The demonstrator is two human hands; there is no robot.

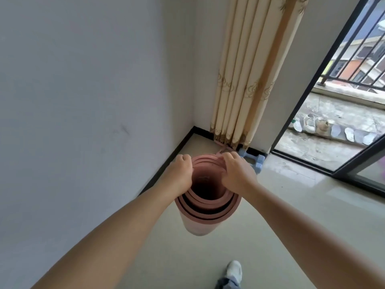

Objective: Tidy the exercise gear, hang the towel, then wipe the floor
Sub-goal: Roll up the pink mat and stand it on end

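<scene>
A rolled pink exercise mat [205,213] stands upright on the pale floor, and I look straight down into its open top. My left hand [179,174] grips the top rim on the left side. My right hand [237,174] grips the rim on the right, fingers curled over the edge into the roll. Two light blue dumbbells [257,160] lie on the floor just behind the mat, against the wall under the curtain. No towel is in view.
A white wall [83,101] runs along the left, meeting the corner with a beige curtain [250,80]. An open sliding door [354,163] at the right leads to a balcony with shoes [312,122]. My foot in a white sneaker [234,272] is at the bottom.
</scene>
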